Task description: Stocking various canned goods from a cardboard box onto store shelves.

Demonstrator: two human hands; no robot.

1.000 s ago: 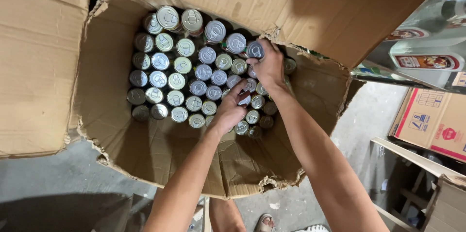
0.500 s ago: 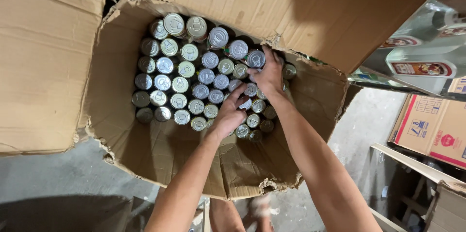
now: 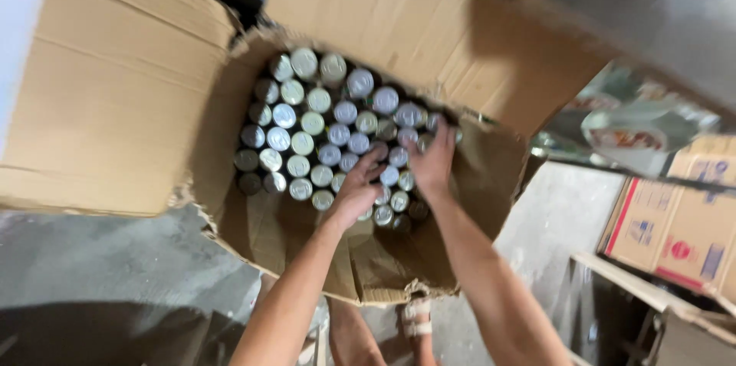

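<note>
Both hands reach into the open cardboard box (image 3: 115, 128) on the floor. The left hand (image 3: 359, 186) and right hand (image 3: 433, 163) rest loosely, fingers spread, on upright cans (image 3: 322, 124) near the box's right wall; motion blur hides whether either grasps one.

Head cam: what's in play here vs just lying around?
In play:
left hand, on the can tops
right hand, on the can tops
cans, packed upright
open cardboard box holding them

Lying about:
printed cartons at right
concrete floor
</note>
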